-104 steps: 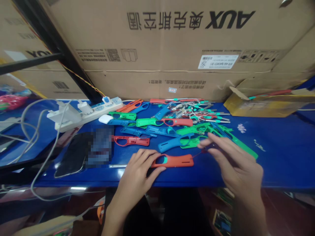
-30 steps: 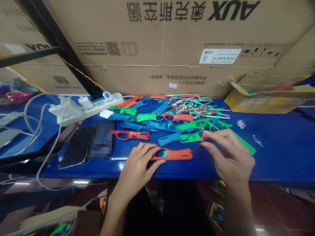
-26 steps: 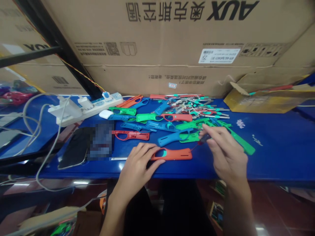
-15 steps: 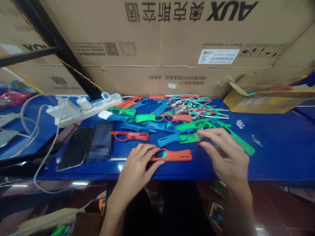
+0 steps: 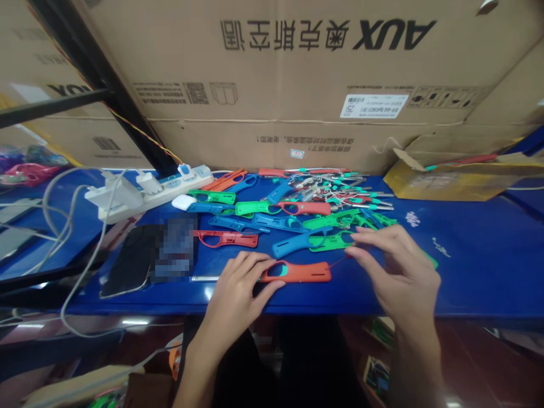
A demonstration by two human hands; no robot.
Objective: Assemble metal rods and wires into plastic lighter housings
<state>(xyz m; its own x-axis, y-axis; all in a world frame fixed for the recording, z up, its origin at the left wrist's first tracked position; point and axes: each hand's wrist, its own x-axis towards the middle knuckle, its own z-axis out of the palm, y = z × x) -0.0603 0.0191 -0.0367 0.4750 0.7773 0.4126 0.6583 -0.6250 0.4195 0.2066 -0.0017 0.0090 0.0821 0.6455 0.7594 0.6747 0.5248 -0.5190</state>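
Observation:
My left hand [image 5: 240,292] is closed around the trigger end of an orange long-nose lighter [image 5: 306,272] lying near the table's front edge. Its metal tube [image 5: 204,278] sticks out to the left beneath my fingers. A thin red wire [image 5: 338,261] runs from the lighter's right end toward my right hand [image 5: 399,272]. Thumb and forefinger of that hand pinch the wire's far end. Behind the lighter lie a blue handle shell [image 5: 291,243] and a green shell [image 5: 331,242]. A red half shell [image 5: 229,239] rests behind my left hand.
At the back is a pile of wired lighter parts [image 5: 335,190]. A power strip [image 5: 164,190] and a black phone [image 5: 130,258] are at the left. An open carton [image 5: 450,180] stands at the back right, before a large cardboard box [image 5: 280,107].
My right hand has moved slightly right, drawing the red wire out straighter. The left hand stays on the orange lighter. The camera view has shifted a little.

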